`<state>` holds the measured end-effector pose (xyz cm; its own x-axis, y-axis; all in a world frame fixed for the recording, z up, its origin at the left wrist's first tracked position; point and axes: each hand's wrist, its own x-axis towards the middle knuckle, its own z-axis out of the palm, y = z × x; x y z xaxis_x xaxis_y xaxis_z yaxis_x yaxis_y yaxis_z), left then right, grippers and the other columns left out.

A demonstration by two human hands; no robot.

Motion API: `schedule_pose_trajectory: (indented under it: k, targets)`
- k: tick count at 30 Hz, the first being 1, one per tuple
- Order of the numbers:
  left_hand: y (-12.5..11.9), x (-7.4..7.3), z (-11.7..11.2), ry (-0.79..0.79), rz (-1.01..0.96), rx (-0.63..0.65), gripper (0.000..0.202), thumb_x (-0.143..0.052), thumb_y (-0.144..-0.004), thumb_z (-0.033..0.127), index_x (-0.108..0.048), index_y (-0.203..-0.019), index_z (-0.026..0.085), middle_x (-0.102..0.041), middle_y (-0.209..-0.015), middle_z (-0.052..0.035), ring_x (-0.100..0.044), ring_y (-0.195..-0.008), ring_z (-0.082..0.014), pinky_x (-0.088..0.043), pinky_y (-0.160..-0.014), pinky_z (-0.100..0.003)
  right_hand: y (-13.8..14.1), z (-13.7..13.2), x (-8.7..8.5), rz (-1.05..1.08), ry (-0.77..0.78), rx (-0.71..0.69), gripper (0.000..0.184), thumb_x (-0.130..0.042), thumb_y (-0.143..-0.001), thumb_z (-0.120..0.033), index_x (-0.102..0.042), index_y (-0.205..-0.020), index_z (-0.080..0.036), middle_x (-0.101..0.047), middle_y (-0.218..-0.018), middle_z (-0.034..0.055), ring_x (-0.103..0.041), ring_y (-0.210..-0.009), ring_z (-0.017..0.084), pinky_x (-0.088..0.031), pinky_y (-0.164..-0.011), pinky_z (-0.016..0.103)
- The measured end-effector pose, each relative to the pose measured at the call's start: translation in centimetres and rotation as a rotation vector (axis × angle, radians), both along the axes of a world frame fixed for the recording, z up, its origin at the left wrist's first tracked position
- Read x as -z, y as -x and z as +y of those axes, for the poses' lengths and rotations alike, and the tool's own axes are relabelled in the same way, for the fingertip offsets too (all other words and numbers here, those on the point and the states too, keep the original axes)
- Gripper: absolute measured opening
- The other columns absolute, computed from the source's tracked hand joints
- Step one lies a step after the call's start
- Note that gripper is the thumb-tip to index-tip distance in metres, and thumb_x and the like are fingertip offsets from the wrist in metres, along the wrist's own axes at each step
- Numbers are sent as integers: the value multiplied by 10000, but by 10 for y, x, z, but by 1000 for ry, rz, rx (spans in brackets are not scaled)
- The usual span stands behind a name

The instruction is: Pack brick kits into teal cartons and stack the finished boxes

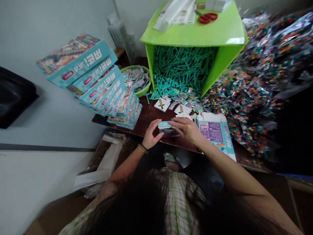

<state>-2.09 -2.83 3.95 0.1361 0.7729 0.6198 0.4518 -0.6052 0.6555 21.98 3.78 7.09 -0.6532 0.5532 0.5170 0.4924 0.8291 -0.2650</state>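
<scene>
A light-blue carton (165, 124) stands on end at the table's front edge, between my two hands. My left hand (152, 134) is curved around its left side, thumb towards me and fingers at the far side. My right hand (187, 130) lies over the carton's right side and top, its fingers pressed on the edge and hiding part of it. Just right of my right hand lies a flat, unfilled carton (215, 132) with a purple printed panel. Beyond the hands are small white booklets (162, 104) with a sword picture and several small sachets (193, 99).
A tall stack of light-blue cartons (97, 81) leans at the left. Behind it sits a green basket (144, 91) of sachets. A lime-green bin (195, 37) on its side holds teal sticks (183, 65), with red scissors (207, 18) on top. Bags of colourful pieces (256, 85) crowd the right.
</scene>
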Motion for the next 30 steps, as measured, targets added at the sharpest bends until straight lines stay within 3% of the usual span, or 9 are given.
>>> schedule_pose_trajectory:
  k: [4,7,14,17,19,22,24,28,30]
  targets:
    - [6,0,6,-188,189,-41,342,-557,-1036,225,-655,-1362,261,-686,-1356,-102,-665,-1263,-201,-566,-1085,-401,-10,-6,16,-43,-82,-18,404,-519,-1060,-427,-671,-1414,-306,-663,-1433,82,-552,-1361,296,-426,-1159,516]
    - [7,3,9,-255,229,-18,350,-524,-1044,181,-660,-1358,257,-682,-1377,-104,-664,-1280,-190,-581,-1077,-384,-11,-12,27,-5,-156,20,383,-524,-1061,-358,-666,-1413,-310,-659,-1438,70,-516,-1393,285,-363,-1203,531]
    - [10,9,10,-286,246,-12,336,-559,-1029,191,-666,-1342,255,-674,-1396,-119,-666,-1295,-207,-598,-1064,-402,-1,-23,34,79,-193,130,315,-567,-1032,-277,-722,-1301,-331,-676,-1399,44,-504,-1387,277,-325,-1211,544]
    - [12,11,12,-201,227,28,333,-565,-1029,219,-664,-1343,263,-663,-1415,-114,-641,-1333,-218,-561,-1113,-425,-2,-23,34,100,-153,129,345,-570,-1026,-280,-683,-1347,-336,-664,-1408,49,-481,-1413,287,-291,-1233,562]
    - [9,16,15,-63,173,17,436,-620,-1005,281,-589,-1439,256,-651,-1430,-132,-632,-1344,-243,-530,-1143,-452,-4,-26,35,123,-120,149,443,-567,-1026,-324,-580,-1469,-323,-581,-1505,87,-434,-1465,313,-284,-1242,589]
    - [-8,33,13,169,47,-66,747,-714,-936,343,-381,-1593,215,-620,-1465,-180,-637,-1333,-283,-522,-1136,-481,-1,-43,40,253,-27,267,739,-556,-1021,-430,-242,-1666,-252,-346,-1661,187,-312,-1555,358,-303,-1238,632]
    - [-28,48,5,256,23,-98,785,-733,-906,330,-373,-1590,194,-621,-1463,-192,-651,-1308,-300,-537,-1107,-493,4,-61,47,379,76,379,917,-572,-1000,-499,-47,-1692,-206,-199,-1705,228,-216,-1598,380,-291,-1245,652]
    - [-70,69,-19,187,211,-119,649,-720,-885,301,-528,-1498,206,-684,-1358,-169,-672,-1234,-311,-564,-1047,-501,5,-91,61,688,381,545,1083,-588,-965,-574,168,-1668,-248,-10,-1749,190,-145,-1623,383,-318,-1248,625]
    - [-86,71,-28,54,381,-81,564,-718,-884,315,-611,-1432,239,-709,-1275,-144,-687,-1162,-304,-585,-983,-476,-6,-95,67,763,526,590,1080,-582,-951,-599,142,-1677,-261,-30,-1761,151,-152,-1627,362,-314,-1266,586]
